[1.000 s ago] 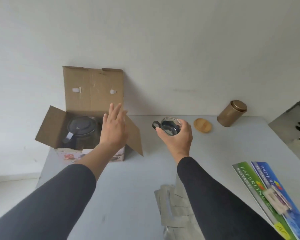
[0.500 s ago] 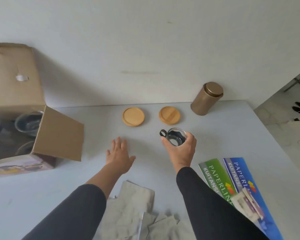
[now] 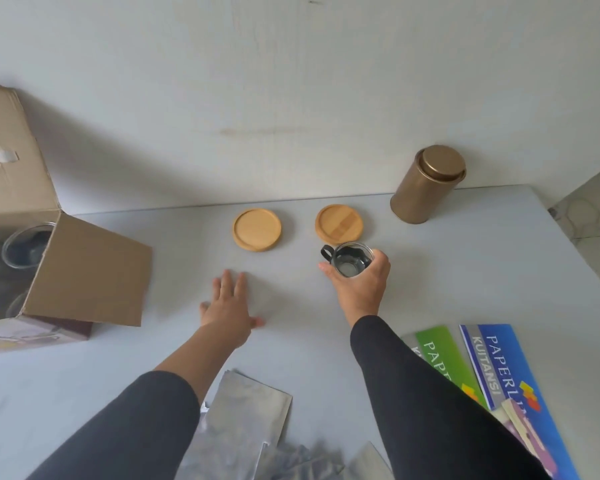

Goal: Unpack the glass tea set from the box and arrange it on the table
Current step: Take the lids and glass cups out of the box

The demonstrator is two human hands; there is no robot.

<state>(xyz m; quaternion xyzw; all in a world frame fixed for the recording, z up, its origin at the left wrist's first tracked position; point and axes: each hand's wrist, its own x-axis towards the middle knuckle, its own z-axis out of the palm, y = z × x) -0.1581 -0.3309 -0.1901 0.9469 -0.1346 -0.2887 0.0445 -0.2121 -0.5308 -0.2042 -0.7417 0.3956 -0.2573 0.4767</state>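
**Glass cup held just below the right coaster**

The cup (image 3: 347,262) is small and clear, with a dark band round its body and a black loop handle pointing left. It sits right of centre in the frame, just below the right coaster (image 3: 339,224); whether it touches the table (image 3: 465,271) cannot be told. The right hand (image 3: 359,287) wraps it from below and from the right, fingers curled round the glass, thumb on its left side.

The left hand (image 3: 230,308) lies spread near the centre, fingers apart and straight, palm down, holding nothing; it seems to rest on or just above the table.

A second coaster (image 3: 257,229), round and wooden like the first, lies left of it, the two apart. A gold tin (image 3: 426,185) stands upright at the upper right against the wall.

The box (image 3: 25,216) fills the left edge, flaps open; inside, another glass (image 3: 26,249) shows, with more dim shapes below it. Silver pouches (image 3: 243,420) lie at the bottom centre, and green and blue booklets (image 3: 492,365) at the lower right.
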